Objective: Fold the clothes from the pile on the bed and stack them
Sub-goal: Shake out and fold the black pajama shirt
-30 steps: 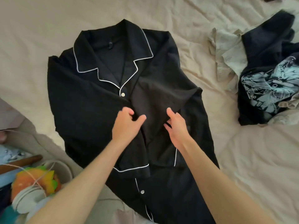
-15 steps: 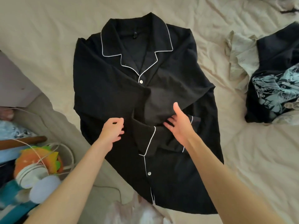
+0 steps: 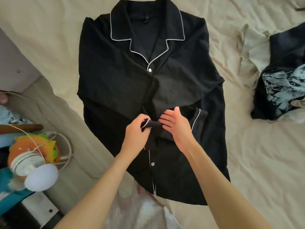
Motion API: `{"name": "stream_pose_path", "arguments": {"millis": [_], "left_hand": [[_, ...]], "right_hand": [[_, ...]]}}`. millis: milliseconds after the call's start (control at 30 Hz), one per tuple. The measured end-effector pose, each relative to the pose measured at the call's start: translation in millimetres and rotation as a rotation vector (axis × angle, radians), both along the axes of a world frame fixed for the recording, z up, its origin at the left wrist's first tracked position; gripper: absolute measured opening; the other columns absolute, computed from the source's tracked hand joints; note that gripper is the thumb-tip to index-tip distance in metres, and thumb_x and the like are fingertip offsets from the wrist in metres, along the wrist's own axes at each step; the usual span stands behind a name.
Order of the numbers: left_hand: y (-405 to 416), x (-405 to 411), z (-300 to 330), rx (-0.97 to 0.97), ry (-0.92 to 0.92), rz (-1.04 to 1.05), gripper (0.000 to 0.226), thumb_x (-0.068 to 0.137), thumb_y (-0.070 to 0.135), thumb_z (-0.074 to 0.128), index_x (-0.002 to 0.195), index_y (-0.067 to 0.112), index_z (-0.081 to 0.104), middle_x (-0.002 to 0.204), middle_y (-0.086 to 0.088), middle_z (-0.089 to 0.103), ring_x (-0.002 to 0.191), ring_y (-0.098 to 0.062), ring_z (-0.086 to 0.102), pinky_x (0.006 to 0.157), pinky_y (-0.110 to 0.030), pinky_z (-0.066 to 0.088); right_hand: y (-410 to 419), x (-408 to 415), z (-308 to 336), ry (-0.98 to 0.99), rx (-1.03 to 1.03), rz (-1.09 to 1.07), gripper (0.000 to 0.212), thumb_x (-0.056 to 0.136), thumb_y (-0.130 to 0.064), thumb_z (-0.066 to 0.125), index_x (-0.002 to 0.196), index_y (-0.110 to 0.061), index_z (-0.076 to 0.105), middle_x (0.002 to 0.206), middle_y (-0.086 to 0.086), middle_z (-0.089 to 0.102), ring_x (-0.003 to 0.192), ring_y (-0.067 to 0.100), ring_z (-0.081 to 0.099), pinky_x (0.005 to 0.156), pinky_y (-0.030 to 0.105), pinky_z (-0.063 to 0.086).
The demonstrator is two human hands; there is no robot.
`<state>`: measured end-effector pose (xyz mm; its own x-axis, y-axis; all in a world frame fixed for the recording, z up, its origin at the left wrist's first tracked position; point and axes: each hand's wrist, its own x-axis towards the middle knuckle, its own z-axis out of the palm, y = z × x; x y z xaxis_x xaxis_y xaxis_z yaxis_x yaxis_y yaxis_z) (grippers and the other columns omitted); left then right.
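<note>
- Your pile [image 3: 280,76] of unfolded clothes runs off the right edge, so you see only part of it: a dark garment with a pale blue print over some crumpled beige cloth.
- The top of the shirt [image 3: 123,83] collar is clipped by the upper edge, and your forearms cover part of its lower front.
- Clutter at the lower left (an orange and yellow thing, a white cord, a round white object) is blurred and hard to name.
- The shirt lies flat, front up, on the bed [image 3: 255,162], collar away from you, both sleeves folded in across the chest.
- Your left hand [image 3: 137,134] sits over the shirt's middle, fingers and thumb curled round a bunched cuff [image 3: 151,123] with white trim.
- Your right hand [image 3: 176,124] is just beside it, fingers straight and loosely together, thumb up; the fingertips meet the same bunch of cloth, though you cannot tell how firmly.
- The shirt is matt black fabric with thin white piping along collar, placket and cuffs, plus small pale buttons.
- The bed sheet is cream and heavily creased.
</note>
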<state>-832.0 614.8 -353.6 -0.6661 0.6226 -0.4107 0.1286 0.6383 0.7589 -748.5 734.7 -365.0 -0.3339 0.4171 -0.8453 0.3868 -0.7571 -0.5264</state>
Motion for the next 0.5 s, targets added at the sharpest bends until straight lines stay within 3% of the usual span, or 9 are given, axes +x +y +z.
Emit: {"name": "stream_pose_path", "arguments": {"millis": [100,167,233,300,367,500], "left_hand": [[-23.4,-20.6,4.5,0.137,-0.582,0.593,0.017,0.088,0.008,0.062,0.101,0.018,0.062,0.101,-0.004,0.068,0.097,-0.018,0.066,0.081,-0.036,0.055],[-48.3,-30.3,1.5,0.144,-0.754,0.895,0.030,0.091,0.003,0.055,0.120,0.012,0.055,0.116,-0.012,0.063,0.103,-0.027,0.063,0.079,-0.041,0.054],[-70.4,-34.6,-1.8,0.038,-0.789,1.036,0.046,0.094,-0.005,0.045,0.138,0.006,0.038,0.128,-0.020,0.053,0.110,-0.034,0.057,0.081,-0.043,0.051],[-82.5,-36.5,-5.9,-0.157,-0.649,1.036,0.050,0.095,-0.006,0.040,0.142,0.006,0.029,0.134,-0.023,0.045,0.117,-0.036,0.052,0.087,-0.042,0.048],[-82.0,-39.4,-8.0,-0.306,-0.383,0.878,0.044,0.097,0.003,0.041,0.139,0.011,0.035,0.136,-0.016,0.045,0.120,-0.030,0.049,0.092,-0.036,0.044],[-52.6,-56.2,-8.0,-0.299,0.054,0.392,0.032,0.096,0.020,0.048,0.127,0.012,0.051,0.130,-0.010,0.048,0.116,-0.024,0.051,0.089,-0.028,0.040]], "right_hand": [[-0.5,2.8,2.8,-0.038,-0.031,-0.031,0.040,0.102,-0.036,0.033,0.121,-0.010,0.056,0.106,0.003,0.067,0.096,0.014,0.063,0.078,0.026,0.050],[-4.9,4.3,2.3,-0.043,-0.092,-0.079,0.041,0.101,-0.035,0.039,0.129,-0.008,0.050,0.120,0.008,0.062,0.103,0.018,0.061,0.083,0.029,0.049],[-10.0,3.6,1.2,-0.035,-0.159,-0.141,0.046,0.099,-0.035,0.044,0.136,-0.008,0.044,0.131,0.011,0.055,0.113,0.022,0.056,0.090,0.033,0.048],[-13.2,1.0,-1.0,-0.017,-0.230,-0.242,0.050,0.099,-0.034,0.047,0.140,-0.008,0.039,0.137,0.012,0.050,0.123,0.025,0.051,0.095,0.036,0.046],[-13.1,-3.2,-3.8,-0.047,-0.250,-0.336,0.050,0.098,-0.032,0.049,0.140,-0.007,0.039,0.138,0.013,0.049,0.126,0.027,0.049,0.095,0.037,0.045],[-9.7,-10.1,-13.5,-0.228,-0.184,-0.406,0.042,0.097,-0.026,0.050,0.134,-0.005,0.047,0.136,0.013,0.051,0.122,0.026,0.052,0.090,0.035,0.045]]}}
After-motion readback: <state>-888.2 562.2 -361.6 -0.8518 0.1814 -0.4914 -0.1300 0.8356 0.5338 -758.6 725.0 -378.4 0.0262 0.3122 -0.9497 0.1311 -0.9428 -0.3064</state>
